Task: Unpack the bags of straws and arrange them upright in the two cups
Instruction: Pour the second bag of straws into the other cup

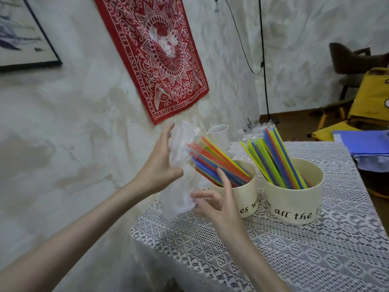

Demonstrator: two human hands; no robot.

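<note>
Two cream cups with black lettering stand on a lace-covered table (294,256). The left cup (245,199) holds a slanted bundle of coloured straws (219,161) whose upper end is still inside a clear plastic bag (181,157). My left hand (162,163) holds the bag's top, fingers spread along it. My right hand (214,199) pinches the bag's lower part with thumb and fingers, its forefinger raised against the straws. The right cup (294,199) holds another leaning bunch of straws (273,159), bare of any bag.
A small white cup (220,133) and crumpled clear plastic (255,130) lie behind the two cups near the wall. Blue folders (366,142) rest at the table's far right. A red wall hanging, a lamp pole and a chair stand beyond.
</note>
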